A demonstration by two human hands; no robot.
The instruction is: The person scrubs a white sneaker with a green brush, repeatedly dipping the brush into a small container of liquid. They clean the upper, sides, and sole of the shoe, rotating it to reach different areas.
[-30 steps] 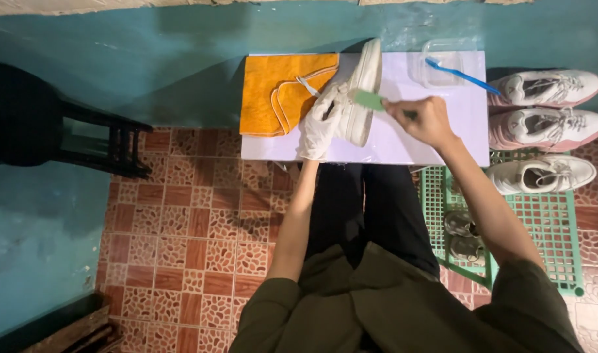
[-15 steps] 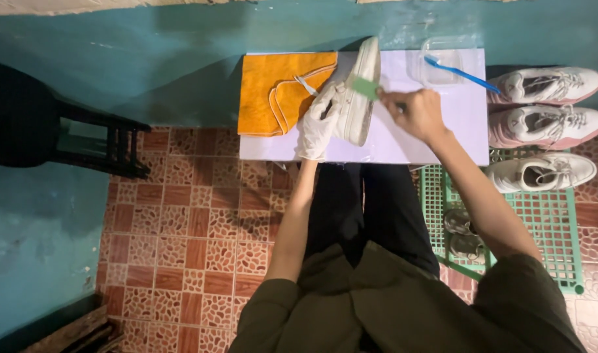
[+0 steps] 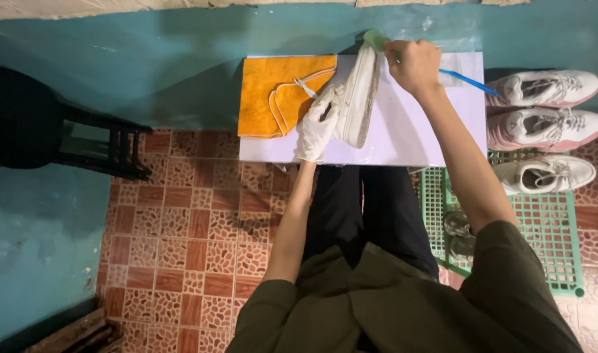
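Right hand (image 3: pixel 413 65), fingers clamped on green brush (image 3: pixel 376 39), now farther up white shoe (image 3: pixel 357 95), gloved left hand (image 3: pixel 317 127) gripping it.

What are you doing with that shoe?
A person sits at a small white table and is cleaning a white shoe. The gloved left hand holds the shoe on its side. The bare right hand holds a green brush at the shoe's far end. An orange cloth lies beside it, with a blue toothbrush nearby. Three more shoes wait to the right.
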